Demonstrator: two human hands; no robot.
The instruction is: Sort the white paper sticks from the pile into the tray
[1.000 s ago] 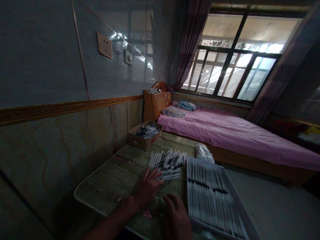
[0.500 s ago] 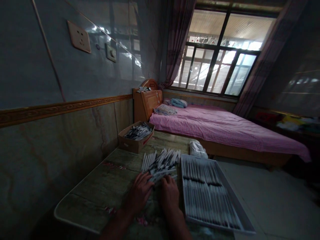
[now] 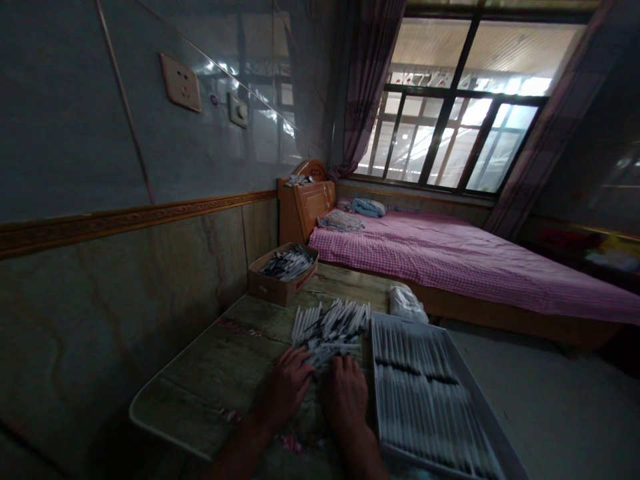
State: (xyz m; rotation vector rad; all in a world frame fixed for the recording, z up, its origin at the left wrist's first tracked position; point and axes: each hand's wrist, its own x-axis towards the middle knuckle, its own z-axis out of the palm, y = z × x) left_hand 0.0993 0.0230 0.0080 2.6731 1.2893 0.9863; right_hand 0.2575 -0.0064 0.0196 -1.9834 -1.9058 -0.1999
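Note:
A loose pile of white and black pens (image 3: 336, 323) lies on the table, several at its left side in a row. At the pile's near left edge is my left hand (image 3: 289, 379), its fingers bent around the end of a pen, thumb below. Close beside it on the right, my right hand (image 3: 346, 390) rests with its fingers curled down at the near edge of the pile; its fingertips are hidden, so what they hold cannot be made out. To the right, a shallow pale tray (image 3: 375, 373) holds many pens laid side by side in two rows.
A cardboard box (image 3: 270, 288) full of pens stands at the table's far left corner by the wall. A clear plastic bag (image 3: 407, 305) lies behind the tray. Beyond the table (image 3: 200, 380) is a bed (image 3: 450, 257) with a pink checked cover.
The view has turned slightly left, so everything sits further right in the picture. Both hands stay at the near edge of the pile, with only small finger movements.

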